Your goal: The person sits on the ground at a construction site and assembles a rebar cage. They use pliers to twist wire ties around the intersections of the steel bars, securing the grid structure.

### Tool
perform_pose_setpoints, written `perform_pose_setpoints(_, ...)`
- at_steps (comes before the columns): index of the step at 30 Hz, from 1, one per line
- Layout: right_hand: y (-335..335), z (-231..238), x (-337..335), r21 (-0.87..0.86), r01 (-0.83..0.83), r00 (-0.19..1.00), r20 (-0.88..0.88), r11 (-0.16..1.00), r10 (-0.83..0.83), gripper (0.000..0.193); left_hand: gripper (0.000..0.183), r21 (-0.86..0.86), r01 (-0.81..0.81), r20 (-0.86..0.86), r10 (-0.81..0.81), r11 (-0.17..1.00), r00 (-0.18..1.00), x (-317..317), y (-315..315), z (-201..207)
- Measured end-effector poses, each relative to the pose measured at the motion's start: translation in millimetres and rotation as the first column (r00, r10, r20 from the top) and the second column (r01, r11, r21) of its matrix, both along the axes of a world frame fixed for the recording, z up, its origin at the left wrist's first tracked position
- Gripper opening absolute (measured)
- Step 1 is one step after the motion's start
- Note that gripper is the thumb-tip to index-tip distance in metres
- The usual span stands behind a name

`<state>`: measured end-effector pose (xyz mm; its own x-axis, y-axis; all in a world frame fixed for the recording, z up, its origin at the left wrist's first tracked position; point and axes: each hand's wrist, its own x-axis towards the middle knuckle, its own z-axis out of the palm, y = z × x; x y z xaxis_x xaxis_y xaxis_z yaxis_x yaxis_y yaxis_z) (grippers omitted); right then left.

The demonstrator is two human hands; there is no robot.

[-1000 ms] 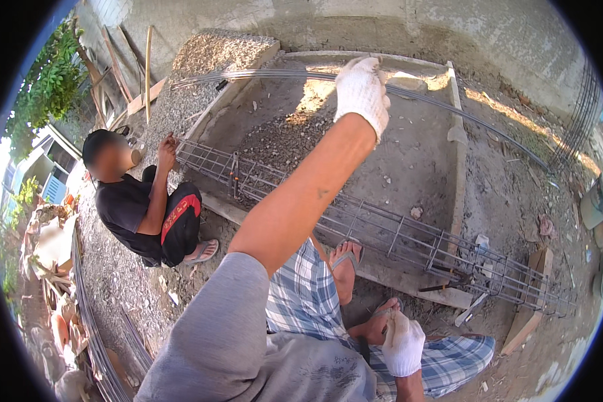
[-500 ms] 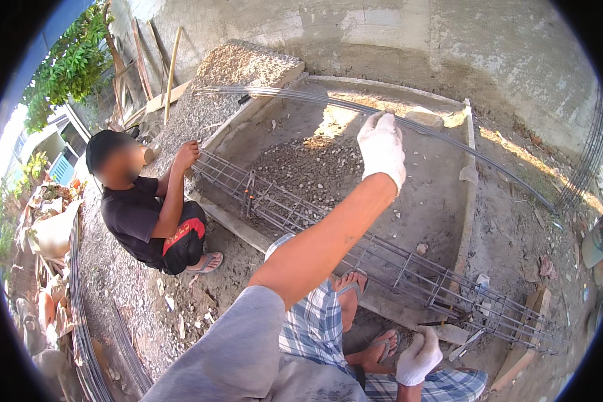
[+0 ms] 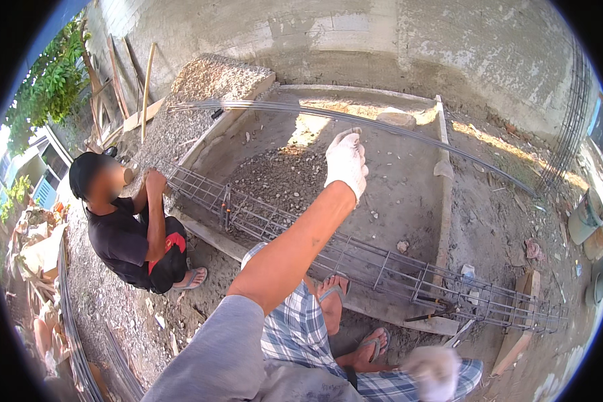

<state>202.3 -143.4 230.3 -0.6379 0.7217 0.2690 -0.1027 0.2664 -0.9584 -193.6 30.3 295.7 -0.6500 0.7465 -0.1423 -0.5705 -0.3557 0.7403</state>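
My left hand (image 3: 346,163), in a white glove, is raised on an outstretched arm above a long rebar cage (image 3: 382,264) that lies across a low concrete kerb. Its fingers are drawn together and I see nothing in them. My right hand (image 3: 433,370), also in a white glove, is low by my checked shorts and blurred. My feet in sandals stand just in front of the cage. A crouching person (image 3: 128,236) in a black shirt holds the cage's left end.
A bundle of long thin bars (image 3: 415,132) arcs across a gravel-strewn pit (image 3: 281,175). A gravel heap (image 3: 208,80) and leaning planks (image 3: 117,90) stand at the back left. Buckets (image 3: 586,220) are at the right, a wood block (image 3: 516,336) near the cage's right end, and wire coils (image 3: 74,342) at the lower left.
My left hand has come down and to the left in the picture as my head turned. My right hand has moved right along the lower edge. The crouching person stays at the cage's end.
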Motion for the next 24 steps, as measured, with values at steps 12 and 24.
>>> perform_pose_setpoints(12, -50, -69, -70, 0.123, -0.020, 0.945, 0.327, 0.992, -0.022, 0.016, 0.013, 0.191, 0.000, 0.080, -0.015, 0.982, 0.997, -21, -10, 55)
perform_pose_setpoints(24, -22, -93, -49, -0.604, -0.085, 0.935, 0.226, 0.792, 0.273, 0.045, 0.018, 0.393, 0.319, 0.130, -0.395, 0.863, 0.909, 9, 13, 97)
